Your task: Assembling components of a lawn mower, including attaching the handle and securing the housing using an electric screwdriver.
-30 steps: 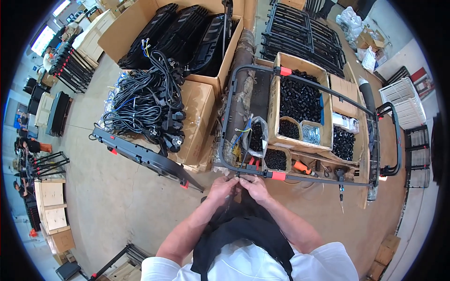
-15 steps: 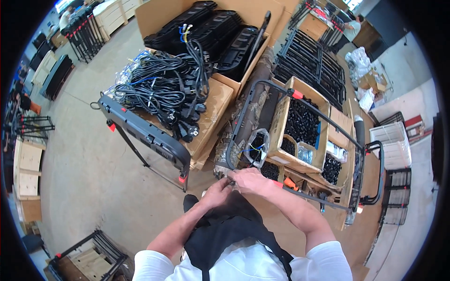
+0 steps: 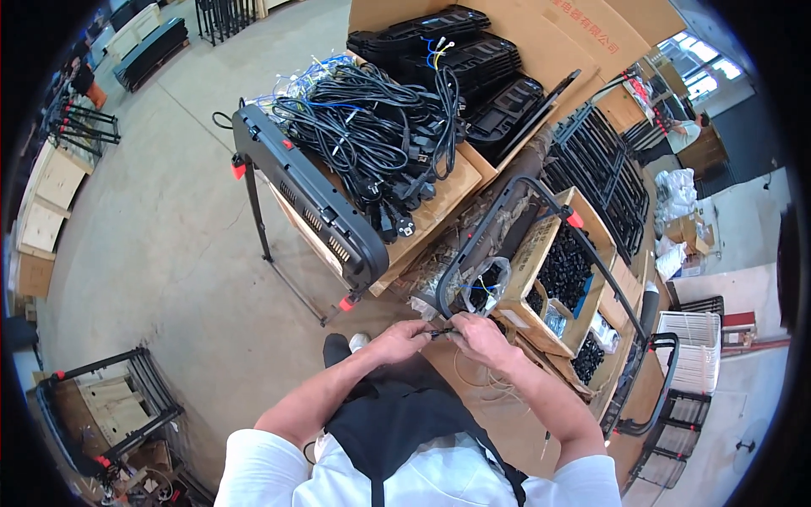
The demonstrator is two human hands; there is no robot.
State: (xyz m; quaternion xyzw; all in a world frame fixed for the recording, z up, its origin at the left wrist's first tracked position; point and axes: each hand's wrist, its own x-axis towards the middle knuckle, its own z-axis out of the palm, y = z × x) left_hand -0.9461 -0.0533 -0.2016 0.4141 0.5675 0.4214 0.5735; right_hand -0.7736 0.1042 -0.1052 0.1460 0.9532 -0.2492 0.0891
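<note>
In front of my body both hands come together at a small black part [image 3: 439, 333], too small to make out its kind. My left hand [image 3: 404, 341] pinches one end of it, and my right hand [image 3: 478, 340] pinches the other. Just beyond them is the lower bend of a black tubular frame [image 3: 443, 296] with a red joint piece. Close to that bend, a clear plastic bag [image 3: 498, 275] holds dark items, with blue and yellow wires showing.
Left of my hands stands a long black plastic housing [image 3: 308, 198] on black legs. Behind it, many black power cords [image 3: 363, 118] lie on a carton. A large carton [image 3: 583, 34] holds black plastic shells. To the right, a box [image 3: 530, 325] contains small black parts.
The surroundings have shifted right in the picture as the view turned left. My hands have moved a little apart, and the small black part now shows between them.
</note>
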